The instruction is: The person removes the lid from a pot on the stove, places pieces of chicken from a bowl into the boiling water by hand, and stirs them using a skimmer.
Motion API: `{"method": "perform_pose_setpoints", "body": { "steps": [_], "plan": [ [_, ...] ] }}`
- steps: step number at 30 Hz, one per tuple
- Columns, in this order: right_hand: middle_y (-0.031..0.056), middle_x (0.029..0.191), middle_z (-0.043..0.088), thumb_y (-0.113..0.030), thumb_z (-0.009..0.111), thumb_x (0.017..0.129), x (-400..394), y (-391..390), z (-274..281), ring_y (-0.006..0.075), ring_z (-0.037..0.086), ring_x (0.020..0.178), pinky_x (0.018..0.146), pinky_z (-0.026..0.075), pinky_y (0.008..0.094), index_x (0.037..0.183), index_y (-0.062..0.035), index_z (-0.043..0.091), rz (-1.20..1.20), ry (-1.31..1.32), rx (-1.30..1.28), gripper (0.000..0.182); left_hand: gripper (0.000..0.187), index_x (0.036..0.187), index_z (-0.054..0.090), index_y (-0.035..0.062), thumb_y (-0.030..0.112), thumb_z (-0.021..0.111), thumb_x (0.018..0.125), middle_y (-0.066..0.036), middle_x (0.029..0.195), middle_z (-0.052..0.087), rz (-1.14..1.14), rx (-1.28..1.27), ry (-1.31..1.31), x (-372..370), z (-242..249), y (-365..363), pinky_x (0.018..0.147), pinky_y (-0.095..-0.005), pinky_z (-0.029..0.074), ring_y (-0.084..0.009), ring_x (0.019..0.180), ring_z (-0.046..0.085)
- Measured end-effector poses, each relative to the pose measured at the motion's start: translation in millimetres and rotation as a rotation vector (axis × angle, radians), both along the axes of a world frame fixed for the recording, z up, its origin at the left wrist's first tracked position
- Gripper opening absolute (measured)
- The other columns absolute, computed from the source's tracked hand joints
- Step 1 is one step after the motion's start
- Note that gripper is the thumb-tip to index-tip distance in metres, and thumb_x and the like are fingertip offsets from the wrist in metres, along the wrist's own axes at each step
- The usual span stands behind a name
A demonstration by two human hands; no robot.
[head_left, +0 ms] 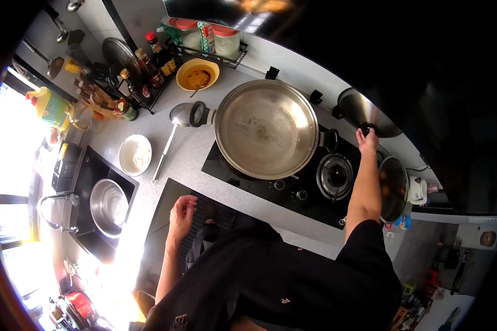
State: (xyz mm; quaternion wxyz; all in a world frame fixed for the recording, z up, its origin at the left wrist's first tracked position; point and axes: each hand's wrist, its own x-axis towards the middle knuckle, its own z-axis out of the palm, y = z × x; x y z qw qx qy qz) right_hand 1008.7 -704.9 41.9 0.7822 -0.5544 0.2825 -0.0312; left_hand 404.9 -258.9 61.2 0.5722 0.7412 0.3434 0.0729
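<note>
My right hand (368,139) reaches to the wall behind the cooktop, its fingers closed around the dark knob of a metal pot lid (354,107) that stands tilted there. Left of it, a wide steel pan (266,129) holds a little clear liquid with small bubbles on its base. Hanging in front of the counter edge, my left hand (182,218) is loosely curled and holds nothing. A long-handled skimmer (182,115) lies on the counter near the pan's left handle.
A black cooktop (243,175) has a second burner (335,175) at right, beside a dark pan (393,190). Around the left counter are a yellow bowl of sauce (197,75), a white bowl (135,155), bottles (149,69) and a sink holding a steel basin (109,207).
</note>
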Motion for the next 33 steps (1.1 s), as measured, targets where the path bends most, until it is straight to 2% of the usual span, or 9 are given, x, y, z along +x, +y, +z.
{"method": "perform_pose_setpoints", "body": {
  "steps": [5, 8, 11, 17, 21, 25, 27, 30, 33],
  "plan": [
    [0.0204, 0.124, 0.057, -0.019, 0.062, 0.099, 1.9, -15.4, -2.0, 0.0377, 0.067, 0.105, 0.09, 0.062, 0.0526, 0.133, -0.0057, 0.047, 0.044, 0.071, 0.007, 0.04, 0.02, 0.115, 0.065, 0.0011, 0.002, 0.052, 0.101, -0.008, 0.099, 0.068, -0.028, -0.017, -0.016, 8.9, 2.3, -1.8, 0.079, -0.0295, 0.058, -0.0155, 0.088, 0.068],
    [0.0213, 0.128, 0.055, -0.019, 0.063, 0.099, -6.6, -14.3, 2.4, 0.0381, 0.066, 0.109, 0.09, 0.061, 0.0541, 0.136, -0.0052, 0.045, 0.061, 0.107, -0.039, 0.044, 0.02, 0.115, 0.065, 0.0011, 0.002, 0.052, 0.101, -0.008, 0.099, 0.068, -0.036, -0.017, -0.063, 10.0, -2.1, -0.7, 0.079, -0.0298, 0.058, -0.0156, 0.088, 0.068],
    [0.022, 0.134, 0.052, -0.018, 0.063, 0.099, -28.9, -1.6, 24.1, 0.0365, 0.064, 0.114, 0.092, 0.06, 0.0517, 0.138, -0.0064, 0.044, 0.076, 0.083, 0.016, 0.045, 0.019, 0.115, 0.065, 0.0014, 0.003, 0.054, 0.1, -0.009, 0.099, 0.069, -0.058, 0.019, -0.056, 8.6, -6.5, 1.8, 0.079, -0.0298, 0.058, -0.0158, 0.087, 0.068],
    [0.0164, 0.116, 0.063, -0.018, 0.06, 0.102, -157.9, 87.4, 104.5, 0.0309, 0.067, 0.107, 0.095, 0.058, 0.0409, 0.132, -0.006, 0.049, 0.29, -0.252, 0.005, 0.034, 0.018, 0.116, 0.066, 0.0018, 0.004, 0.056, 0.1, -0.009, 0.099, 0.07, -0.057, 0.013, -0.076, 6.0, 0.9, 3.5, 0.078, -0.0308, 0.058, -0.0159, 0.085, 0.069],
    [0.0071, 0.091, 0.066, -0.024, 0.057, 0.106, -243.3, 150.9, 125.9, 0.0186, 0.068, 0.083, 0.081, 0.056, 0.0317, 0.117, -0.006, 0.059, 0.55, -0.405, -0.079, 0.021, 0.016, 0.114, 0.066, 0.0028, 0.008, 0.06, 0.1, -0.007, 0.095, 0.07, -0.06, 0.069, -0.096, 2.4, -0.9, 8.4, 0.075, -0.0302, 0.057, -0.0147, 0.083, 0.069],
    [0.0056, 0.09, 0.067, -0.023, 0.055, 0.108, -314.2, 214.7, 129.1, 0.0147, 0.068, 0.084, 0.078, 0.053, 0.0269, 0.116, -0.0051, 0.059, 1.012, -0.552, -0.294, 0.02, 0.016, 0.109, 0.068, 0.0026, 0.015, 0.067, 0.098, -0.004, 0.084, 0.068, -0.058, 0.146, -0.072, 2.0, 6.5, 15.2, 0.069, -0.0296, 0.054, -0.0129, 0.076, 0.066],
    [0.0053, 0.095, 0.065, -0.012, 0.058, 0.106, -346.6, 248.6, 125.5, 0.0117, 0.066, 0.087, 0.078, 0.054, 0.026, 0.117, -0.0025, 0.058, 1.187, -0.499, -0.177, 0.015, 0.017, 0.098, 0.068, 0.0018, 0.018, 0.07, 0.096, -0.004, 0.073, 0.065, -0.048, 0.18, -0.065, 0.5, 4.1, 20.5, 0.062, -0.0305, 0.049, -0.0123, 0.067, 0.06],
    [0.004, 0.095, 0.067, -0.012, 0.062, 0.102, -381.9, 281.3, 101.6, 0.0123, 0.067, 0.089, 0.08, 0.056, 0.0294, 0.117, -0.0031, 0.061, 1.539, -0.473, -0.247, 0.018, 0.018, 0.093, 0.067, 0.0019, 0.02, 0.071, 0.096, -0.004, 0.068, 0.062, -0.083, 0.201, 0.014, -1.1, 5.4, 31.4, 0.058, -0.0312, 0.045, -0.0123, 0.062, 0.056],
    [0.0146, 0.096, 0.073, -0.014, 0.063, 0.098, -423.6, 308.0, 84.2, 0.0247, 0.073, 0.091, 0.083, 0.056, 0.0375, 0.114, -0.0039, 0.065, 1.535, -0.616, -0.466, 0.019, 0.019, 0.091, 0.066, 0.002, 0.02, 0.07, 0.097, -0.004, 0.065, 0.06, -0.068, 0.194, 0.016, -2.9, 10.3, 39.2, 0.057, -0.0315, 0.044, -0.0126, 0.059, 0.055]
  ]
}}
